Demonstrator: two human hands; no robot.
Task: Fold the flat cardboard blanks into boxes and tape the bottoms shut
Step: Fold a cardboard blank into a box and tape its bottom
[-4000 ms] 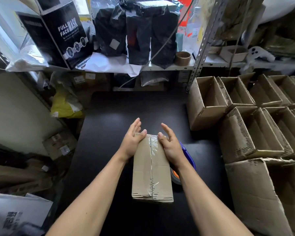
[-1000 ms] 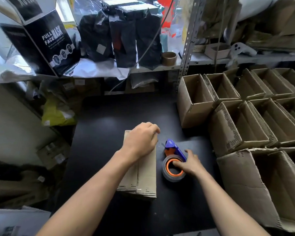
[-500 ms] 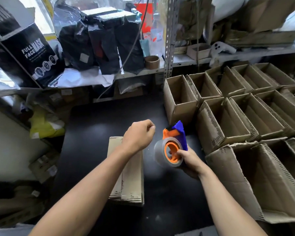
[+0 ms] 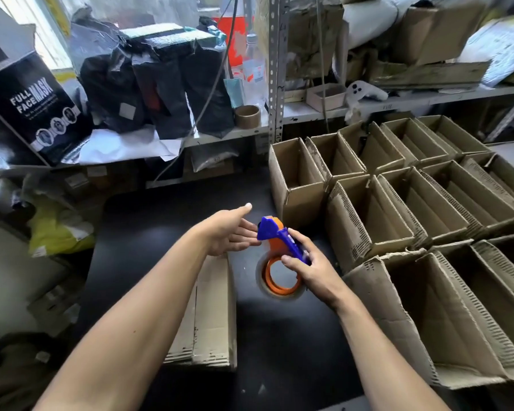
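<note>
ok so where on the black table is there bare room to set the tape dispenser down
Bare table lies beyond the left hand, back to the shelf, and nearer, between the folded box and the open boxes. The right side is packed with those boxes. The right hand holds the tape dispenser.

matt corrugated cardboard box (image 4: 211, 310) on a smooth black table (image 4: 279, 336); glossy plastic tape dispenser (image 4: 279, 256).

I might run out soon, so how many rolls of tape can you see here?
2. One clear roll in the dispenser the right hand grips; one brown roll on the shelf beside the metal upright. More may be hidden among the clutter.
</note>
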